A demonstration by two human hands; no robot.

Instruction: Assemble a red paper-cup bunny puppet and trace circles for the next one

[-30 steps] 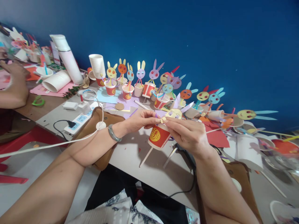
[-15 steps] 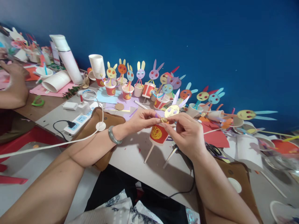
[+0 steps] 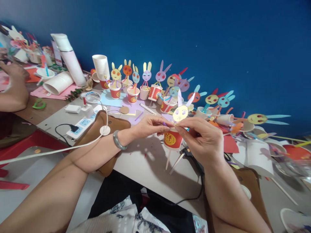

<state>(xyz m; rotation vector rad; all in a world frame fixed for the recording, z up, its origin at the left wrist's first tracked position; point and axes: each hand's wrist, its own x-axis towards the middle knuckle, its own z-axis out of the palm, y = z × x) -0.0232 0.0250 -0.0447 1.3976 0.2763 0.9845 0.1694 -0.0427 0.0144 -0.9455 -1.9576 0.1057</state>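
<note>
My left hand is closed in a pinch on a narrow purple paper strip at the rim of a red paper cup with a gold emblem. Opposite it, my right hand pinches a small gold-yellow paper piece, mostly covered by the fingers. Above the fingertips stands a pale yellow paper rabbit head with lilac ears and a drawn face. A thin white stick extends below the cup. The cup's rim and right side are partly hidden by my hands.
Paper rabbits in cups line the blue wall. At left are a power strip, a white cable and a tall white bottle. A dark corded tool lies beside the cup. Another person's arm is far left.
Both hands, the cup and the rabbit head have shifted slightly right. My right hand has turned, and the gold piece, plainly visible before, is now mostly hidden.
</note>
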